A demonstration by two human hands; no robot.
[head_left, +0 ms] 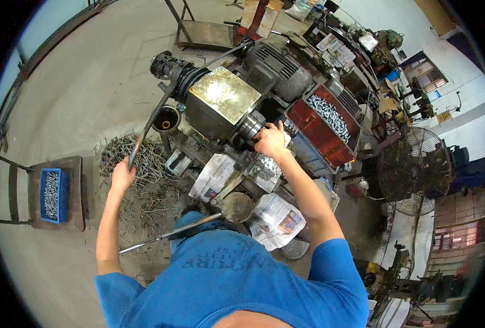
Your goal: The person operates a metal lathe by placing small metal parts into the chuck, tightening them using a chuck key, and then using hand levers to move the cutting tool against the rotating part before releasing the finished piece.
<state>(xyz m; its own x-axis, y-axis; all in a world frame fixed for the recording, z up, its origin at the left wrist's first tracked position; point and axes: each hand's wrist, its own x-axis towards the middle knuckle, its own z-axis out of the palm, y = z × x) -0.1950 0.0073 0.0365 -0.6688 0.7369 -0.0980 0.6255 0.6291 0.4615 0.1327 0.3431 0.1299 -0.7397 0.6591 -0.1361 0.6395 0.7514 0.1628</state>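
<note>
- a blue T-shirt (220,290); it is the same bright blue in front and on the shoulders
- dark letters (220,259) on the front; they look worn and are hard to read
- a round neckline (253,304); its edge is blue like the rest
- a short left sleeve (117,292); it is blue and stops above the elbow
- a short right sleeve (336,268); it is blue too, with soft folds
- bare arms below the sleeves; a bare left hand (123,176); a bare right hand (271,141)
- blue cloth (191,220) on a leg; only a little shows
</note>
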